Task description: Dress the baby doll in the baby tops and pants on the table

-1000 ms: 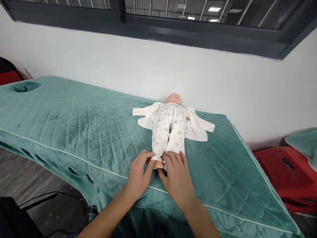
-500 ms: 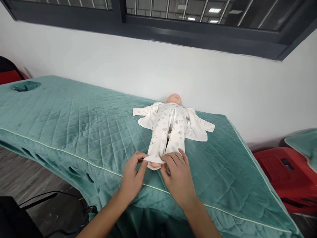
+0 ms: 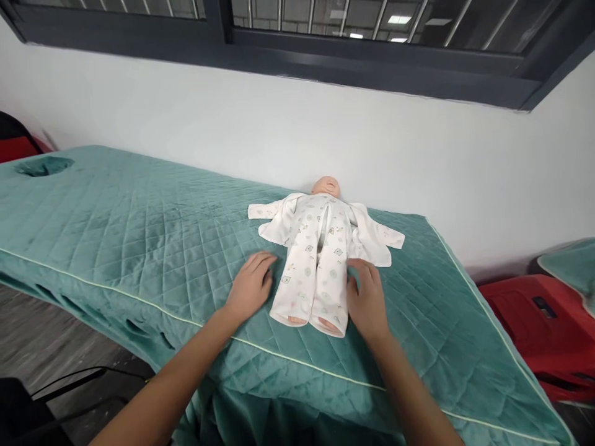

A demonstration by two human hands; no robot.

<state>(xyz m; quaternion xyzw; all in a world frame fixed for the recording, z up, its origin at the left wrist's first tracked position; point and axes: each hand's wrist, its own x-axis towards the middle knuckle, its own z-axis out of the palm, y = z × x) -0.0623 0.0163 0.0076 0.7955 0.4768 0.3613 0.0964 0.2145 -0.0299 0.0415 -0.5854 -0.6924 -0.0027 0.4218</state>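
A baby doll [image 3: 326, 185] lies on its back, head towards the wall, on a green quilted cover. White printed baby trousers [image 3: 302, 272] cover its body and legs, both legs side by side, with bits of the feet showing at the cuffs. A white baby jacket [image 3: 372, 238] is spread out beneath the doll, its sleeves stretched to both sides. My left hand [image 3: 252, 286] is open beside the left trouser leg, slightly apart from it. At the edge of the right leg, my right hand [image 3: 367, 297] has bent fingers and a free thumb; whether it touches the cloth I cannot tell.
The green-covered bed [image 3: 153, 229] runs along a white wall [image 3: 186, 118] below a dark window frame [image 3: 372, 71]. A face hole [image 3: 45, 166] is at its far left. Red stools or chairs [image 3: 525, 316] stand at the right, and cables [image 3: 88, 370] lie at lower left.
Both hands have let go of the left trouser cuff and moved up and apart to either side of the legs. The trouser legs now lie flat, with both cuffs in view.
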